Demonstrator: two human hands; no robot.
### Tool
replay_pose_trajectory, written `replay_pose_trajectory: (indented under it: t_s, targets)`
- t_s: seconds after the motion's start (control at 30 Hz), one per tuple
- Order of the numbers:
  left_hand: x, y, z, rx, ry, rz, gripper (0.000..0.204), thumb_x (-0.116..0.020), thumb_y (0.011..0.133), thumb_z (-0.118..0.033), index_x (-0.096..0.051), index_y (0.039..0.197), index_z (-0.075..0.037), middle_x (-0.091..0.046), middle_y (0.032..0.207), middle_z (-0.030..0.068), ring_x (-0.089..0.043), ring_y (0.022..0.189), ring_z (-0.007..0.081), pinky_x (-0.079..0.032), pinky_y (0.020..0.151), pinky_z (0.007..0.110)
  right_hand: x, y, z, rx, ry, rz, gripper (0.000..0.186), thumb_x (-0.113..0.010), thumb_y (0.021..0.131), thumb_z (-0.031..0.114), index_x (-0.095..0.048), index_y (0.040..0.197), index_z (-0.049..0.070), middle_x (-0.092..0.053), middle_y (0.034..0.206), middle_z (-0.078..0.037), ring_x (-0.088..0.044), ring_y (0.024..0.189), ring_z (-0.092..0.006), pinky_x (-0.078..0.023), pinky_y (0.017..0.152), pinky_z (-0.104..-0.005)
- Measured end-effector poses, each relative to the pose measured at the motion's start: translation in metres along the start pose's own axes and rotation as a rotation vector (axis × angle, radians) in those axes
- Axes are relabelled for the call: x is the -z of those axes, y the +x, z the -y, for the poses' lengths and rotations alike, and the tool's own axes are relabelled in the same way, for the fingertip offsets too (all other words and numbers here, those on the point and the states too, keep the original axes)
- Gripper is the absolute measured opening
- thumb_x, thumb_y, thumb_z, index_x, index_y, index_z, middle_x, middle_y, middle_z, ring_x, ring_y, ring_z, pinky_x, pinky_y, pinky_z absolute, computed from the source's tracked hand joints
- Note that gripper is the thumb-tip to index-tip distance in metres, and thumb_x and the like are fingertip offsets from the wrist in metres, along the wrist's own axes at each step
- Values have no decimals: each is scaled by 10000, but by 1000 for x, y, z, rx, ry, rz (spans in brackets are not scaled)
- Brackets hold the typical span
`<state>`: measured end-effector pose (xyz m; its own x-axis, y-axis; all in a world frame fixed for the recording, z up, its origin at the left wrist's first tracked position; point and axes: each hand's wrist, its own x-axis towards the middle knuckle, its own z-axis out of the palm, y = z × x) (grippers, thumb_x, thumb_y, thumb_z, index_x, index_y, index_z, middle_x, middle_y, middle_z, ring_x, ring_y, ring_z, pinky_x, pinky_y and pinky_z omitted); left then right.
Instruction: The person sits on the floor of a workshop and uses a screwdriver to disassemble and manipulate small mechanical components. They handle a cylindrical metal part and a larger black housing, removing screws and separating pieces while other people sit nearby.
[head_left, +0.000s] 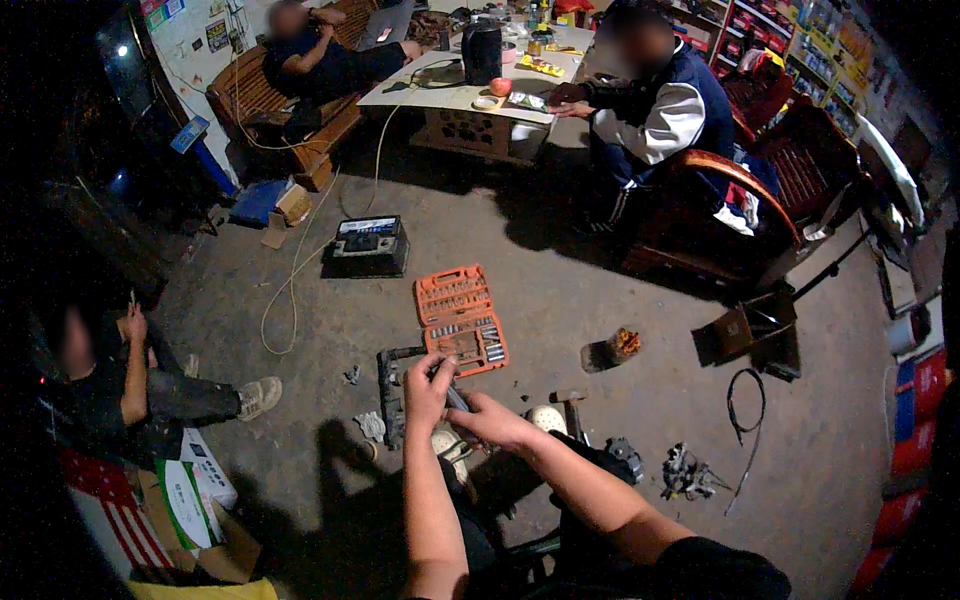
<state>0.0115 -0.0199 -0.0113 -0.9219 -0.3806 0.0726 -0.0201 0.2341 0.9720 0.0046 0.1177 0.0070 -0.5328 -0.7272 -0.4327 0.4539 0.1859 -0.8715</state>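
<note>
My left hand (428,388) and my right hand (488,420) meet low in the middle, both closed on a dark grey elongated metal part (456,399); its exact kind is hard to make out. Just beyond them lies an open orange socket set case (428,318), with sockets in rows in both halves. Left of my left hand is a dark, bar-like metal part (388,400) on the floor. A crumpled pale cloth (370,427) lies beside it. Close to my shoe on the right is a hammer (571,402).
Dark mechanical parts (690,472) and a black cable (745,410) lie right, beyond a can (604,354) with orange-brown contents. A car battery (368,246) stands ahead. People sit at left, far left and by the table (400,94). Cardboard boxes (228,540) stand lower left.
</note>
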Motion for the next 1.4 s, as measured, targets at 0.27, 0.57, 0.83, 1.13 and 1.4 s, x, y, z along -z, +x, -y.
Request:
replay_pose_trajectory:
  t_s: [0.27, 0.57, 0.83, 1.13, 1.4]
  targets:
    - [-8, 3, 13, 76, -148, -16, 229, -608, 824, -194, -614, 855, 33, -595, 708, 17, -525, 667, 102, -426, 619, 262, 4, 6, -11, -5, 124, 22, 190, -540, 879, 181, -472, 952, 19, -447, 610, 0, -405, 460, -82, -313, 412, -232]
    - [-7, 3, 23, 170, -418, -31, 212, -647, 802, -184, -604, 834, 21, -563, 706, -12, -487, 637, 68, -385, 575, 242, 3, -6, 4, -120, 473, 183, 222, -592, 855, 260, -496, 940, 78, -464, 671, 27, -391, 499, -37, -281, 406, -181]
    - [-6, 5, 2, 258, -708, -25, 382, -518, 871, -390, -545, 726, -38, -526, 609, 46, -511, 567, 140, -402, 548, 280, 1, -7, 9, -194, 614, 159, 257, -549, 884, 319, -453, 809, 92, -432, 601, 23, -318, 372, -25, -216, 322, -177]
    - [-15, 5, 7, 333, -664, -143, 313, -566, 858, -300, -544, 706, -28, -512, 584, 42, -498, 514, 141, -401, 499, 279, -2, -5, 7, -212, 417, 70, 237, -537, 895, 288, -448, 881, 68, -412, 569, 19, -311, 369, -48, -211, 327, -197]
    - [-20, 6, 2, 351, -643, -176, 259, -545, 860, -246, -543, 717, -31, -513, 580, 40, -505, 514, 144, -404, 496, 280, -3, -7, 4, -182, 448, 59, 278, -540, 889, 324, -461, 815, 68, -397, 572, 38, -307, 375, -29, -217, 330, -187]
